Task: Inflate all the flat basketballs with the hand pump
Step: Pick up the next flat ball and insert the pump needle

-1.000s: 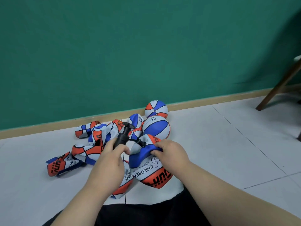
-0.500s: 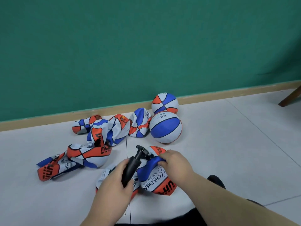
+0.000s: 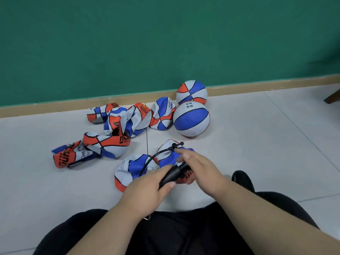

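My black hand pump lies tilted across a crumpled flat basketball, its thin hose looping over it. More flat basketballs sprawl beyond; two inflated basketballs sit by the wall.

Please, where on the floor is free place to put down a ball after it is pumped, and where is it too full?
Bare floor lies right of the two round balls, up to the baseboard. Another bare patch lies at the left, beside the crumpled flat balls. Crowded: the middle, where the left hand and right hand hold the pump.
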